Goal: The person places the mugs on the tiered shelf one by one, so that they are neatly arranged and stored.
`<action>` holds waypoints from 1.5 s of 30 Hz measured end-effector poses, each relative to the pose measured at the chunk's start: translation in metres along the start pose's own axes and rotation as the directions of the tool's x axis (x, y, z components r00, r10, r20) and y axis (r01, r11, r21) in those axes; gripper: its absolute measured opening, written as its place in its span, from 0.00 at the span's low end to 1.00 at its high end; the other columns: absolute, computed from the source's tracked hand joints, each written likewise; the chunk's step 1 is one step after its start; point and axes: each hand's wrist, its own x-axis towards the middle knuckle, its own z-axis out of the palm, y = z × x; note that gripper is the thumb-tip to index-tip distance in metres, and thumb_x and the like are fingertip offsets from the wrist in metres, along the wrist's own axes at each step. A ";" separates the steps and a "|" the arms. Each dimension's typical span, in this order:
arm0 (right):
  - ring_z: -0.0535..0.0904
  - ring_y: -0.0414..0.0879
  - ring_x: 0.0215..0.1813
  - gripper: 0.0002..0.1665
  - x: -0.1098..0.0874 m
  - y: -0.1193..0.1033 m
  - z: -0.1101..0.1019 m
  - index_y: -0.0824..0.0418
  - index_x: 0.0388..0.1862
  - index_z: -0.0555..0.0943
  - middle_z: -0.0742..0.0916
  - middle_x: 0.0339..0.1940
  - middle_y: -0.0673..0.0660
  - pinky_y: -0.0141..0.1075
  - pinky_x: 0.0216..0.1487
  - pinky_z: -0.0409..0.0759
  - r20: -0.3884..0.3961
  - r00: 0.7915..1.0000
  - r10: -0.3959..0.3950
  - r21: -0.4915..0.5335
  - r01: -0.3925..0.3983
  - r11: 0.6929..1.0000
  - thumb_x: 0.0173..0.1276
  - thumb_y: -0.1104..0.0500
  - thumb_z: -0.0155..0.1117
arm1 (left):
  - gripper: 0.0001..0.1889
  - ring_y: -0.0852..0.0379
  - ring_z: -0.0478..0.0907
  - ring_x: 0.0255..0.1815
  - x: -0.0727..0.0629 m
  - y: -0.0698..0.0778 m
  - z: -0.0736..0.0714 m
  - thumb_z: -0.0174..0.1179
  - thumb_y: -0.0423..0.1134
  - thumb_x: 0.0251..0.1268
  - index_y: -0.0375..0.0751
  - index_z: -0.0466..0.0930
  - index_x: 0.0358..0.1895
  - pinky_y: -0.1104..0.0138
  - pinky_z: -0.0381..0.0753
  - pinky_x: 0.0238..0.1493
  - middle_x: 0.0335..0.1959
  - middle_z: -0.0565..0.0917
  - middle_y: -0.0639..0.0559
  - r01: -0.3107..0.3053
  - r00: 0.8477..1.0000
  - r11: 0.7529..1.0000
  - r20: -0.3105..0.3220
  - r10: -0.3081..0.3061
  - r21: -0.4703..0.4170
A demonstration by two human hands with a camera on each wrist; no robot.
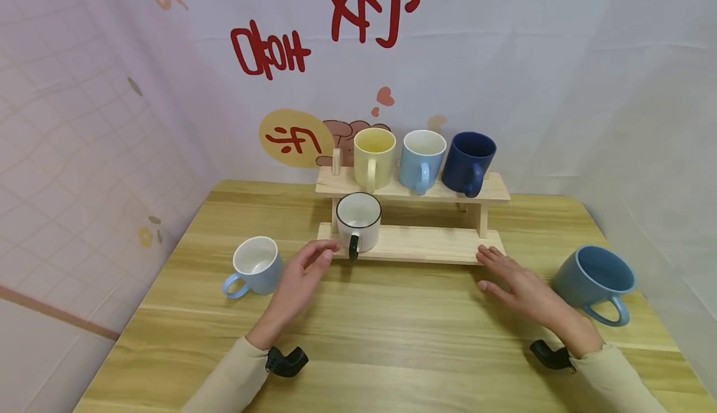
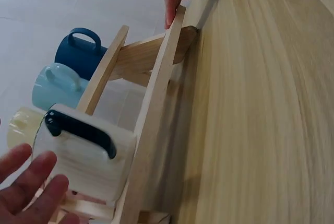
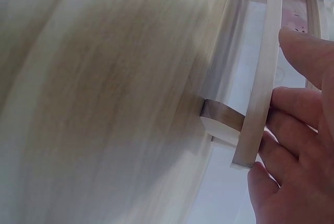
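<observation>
A white mug (image 1: pixel 358 223) with a black rim and black handle stands at the left end of the lower shelf board (image 1: pixel 426 243) of a two-tier wooden rack. Beside that mug is my left hand (image 1: pixel 299 273), its fingers loosely bent with nothing in them; in the left wrist view its fingertips are close to the mug's side. My right hand (image 1: pixel 518 285) rests its fingertips at the right end of the lower board. Seen from the right wrist, the fingers (image 3: pixel 292 125) lie along the board's edge, extended and holding nothing.
On the upper shelf (image 1: pixel 338 183) stand a yellow mug (image 1: pixel 374 167), a light blue mug (image 1: pixel 421 164) and a navy mug (image 1: pixel 468 164). A pale blue mug (image 1: pixel 260 270) is left of my left hand. The teal-blue mug (image 1: pixel 588 279) sits right of my right hand. Cloth walls (image 1: pixel 504 77) enclose the table.
</observation>
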 end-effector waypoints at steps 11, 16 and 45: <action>0.65 0.69 0.76 0.36 -0.002 0.002 0.001 0.65 0.75 0.73 0.73 0.77 0.66 0.20 0.75 0.44 -0.009 1.000 -0.019 -0.004 0.019 1.000 0.73 0.53 0.69 | 0.14 0.53 0.75 0.68 -0.010 0.004 -0.036 0.59 0.39 0.79 0.43 0.82 0.61 0.56 0.69 0.69 0.58 0.86 0.55 -0.182 0.980 0.974 -0.057 0.191 0.138; 0.65 0.68 0.77 0.36 0.000 0.003 0.001 0.66 0.75 0.73 0.73 0.77 0.66 0.18 0.72 0.42 -0.015 0.999 -0.034 -0.004 0.034 0.999 0.73 0.53 0.69 | 0.16 0.53 0.75 0.68 -0.011 0.005 -0.058 0.60 0.38 0.78 0.45 0.81 0.64 0.65 0.67 0.69 0.60 0.85 0.55 -0.215 0.969 0.948 -0.074 0.238 0.233; 0.65 0.69 0.77 0.36 0.001 0.004 0.001 0.66 0.75 0.73 0.73 0.77 0.67 0.21 0.75 0.44 -0.013 0.999 -0.047 -0.001 0.047 0.999 0.73 0.54 0.70 | 0.22 0.57 0.77 0.61 -0.042 -0.061 -0.160 0.54 0.41 0.82 0.28 0.71 0.68 0.84 0.68 0.57 0.61 0.80 0.32 0.030 0.993 0.916 -0.117 0.019 0.401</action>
